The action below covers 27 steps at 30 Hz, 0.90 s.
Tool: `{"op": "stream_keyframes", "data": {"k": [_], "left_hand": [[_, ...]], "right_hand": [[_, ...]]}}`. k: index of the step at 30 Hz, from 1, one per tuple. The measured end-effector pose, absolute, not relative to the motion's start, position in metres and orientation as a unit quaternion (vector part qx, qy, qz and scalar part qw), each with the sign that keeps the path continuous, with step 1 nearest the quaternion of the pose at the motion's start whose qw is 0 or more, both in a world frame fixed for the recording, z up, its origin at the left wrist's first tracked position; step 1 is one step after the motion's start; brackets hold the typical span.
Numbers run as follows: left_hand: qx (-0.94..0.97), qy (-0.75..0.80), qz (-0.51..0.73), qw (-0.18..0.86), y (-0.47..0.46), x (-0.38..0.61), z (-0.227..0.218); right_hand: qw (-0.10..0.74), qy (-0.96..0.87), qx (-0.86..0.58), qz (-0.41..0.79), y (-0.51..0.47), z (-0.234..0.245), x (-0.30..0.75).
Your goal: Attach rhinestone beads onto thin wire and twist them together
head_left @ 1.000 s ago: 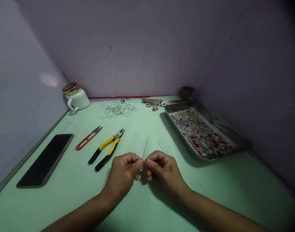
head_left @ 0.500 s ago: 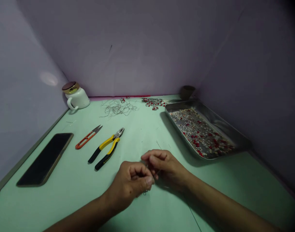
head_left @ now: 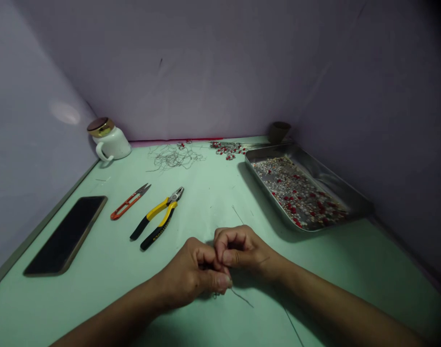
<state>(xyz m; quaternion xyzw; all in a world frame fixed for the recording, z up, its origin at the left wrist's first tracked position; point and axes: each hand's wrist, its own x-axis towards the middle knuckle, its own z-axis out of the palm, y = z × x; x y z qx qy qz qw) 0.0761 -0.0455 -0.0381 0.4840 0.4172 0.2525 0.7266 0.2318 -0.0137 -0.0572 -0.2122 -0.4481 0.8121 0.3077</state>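
Note:
My left hand (head_left: pixel 200 274) is closed in a pinch on a thin wire (head_left: pixel 242 297), whose loose end sticks out to the right below the fingertips. Small wire loops (head_left: pixel 216 294) peep out under the left thumb; the rest of that piece is hidden by the fingers. Touching the left fingertips, my right hand (head_left: pixel 244 248) is closed too, thumb against forefinger. A short wire end crosses the base of the right thumb, so the right hand seems to pinch wire as well. Another dark wire (head_left: pixel 293 326) lies on the table below the right forearm.
On the green table (head_left: pixel 198 212) lie yellow-and-black pliers (head_left: pixel 158 217), orange thread snips (head_left: pixel 129 202) and a phone (head_left: pixel 66 236). Behind are a white mug (head_left: pixel 113 143), tangled wire (head_left: pixel 175 158) and red-beaded wire pieces (head_left: pixel 229 150). A metal tray (head_left: pixel 271 200) of beads and a dark cup (head_left: pixel 278 131) stand right.
My right fingers have curled into a tighter pinch against the left hand. A wire end now shows below the left fingertips, and another across the right hand. The view has shifted slightly.

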Motion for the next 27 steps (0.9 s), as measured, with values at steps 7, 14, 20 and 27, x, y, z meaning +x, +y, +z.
{"op": "stream_keyframes", "data": {"k": [7, 14, 20, 27], "left_hand": [[0.308, 0.495, 0.415, 0.698, -0.032, 0.075, -0.038], [0.320, 0.523, 0.444, 0.654, -0.034, 0.078, -0.035], [0.347, 0.555, 0.443, 0.613, -0.029, 0.070, -0.029], [0.442, 0.603, 0.392, 0.536, -0.016, 0.058, -0.021]], "right_hand": [[0.385, -0.298, -0.282, 0.827, -0.009, -0.062, 0.224], [0.339, -0.383, -0.325, 0.795, -0.016, -0.066, 0.219], [0.339, -0.363, -0.378, 0.782, -0.018, -0.063, 0.218], [0.313, -0.376, -0.351, 0.798, -0.019, -0.059, 0.220]]}}
